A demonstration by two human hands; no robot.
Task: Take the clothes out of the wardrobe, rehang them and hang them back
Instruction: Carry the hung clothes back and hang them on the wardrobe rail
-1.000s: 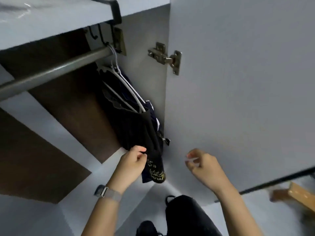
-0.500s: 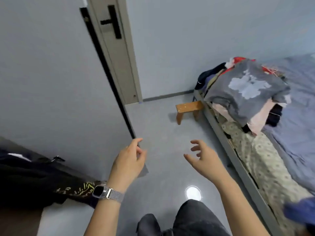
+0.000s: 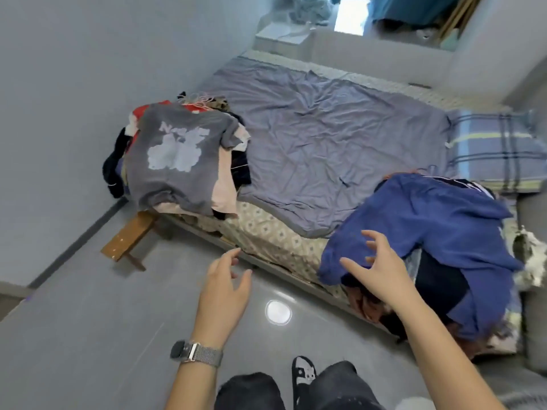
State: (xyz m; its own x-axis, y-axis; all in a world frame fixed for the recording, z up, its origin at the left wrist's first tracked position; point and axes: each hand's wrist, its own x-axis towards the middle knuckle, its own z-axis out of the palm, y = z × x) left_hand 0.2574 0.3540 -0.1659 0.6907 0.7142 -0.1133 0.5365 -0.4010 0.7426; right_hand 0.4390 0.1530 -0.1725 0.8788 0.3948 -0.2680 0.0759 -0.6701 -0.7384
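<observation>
Nothing was held: the left hand [image 3: 222, 287] and right hand [image 3: 377, 270] were spread empty. Clothes were left unhung on the bed [image 3: 340, 137]: a blue garment [image 3: 438, 220] nearest, a grey-topped pile [image 3: 177, 155] beyond.

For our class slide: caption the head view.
Both open hands, left hand and right hand, reach toward blue garment on bed.
</observation>
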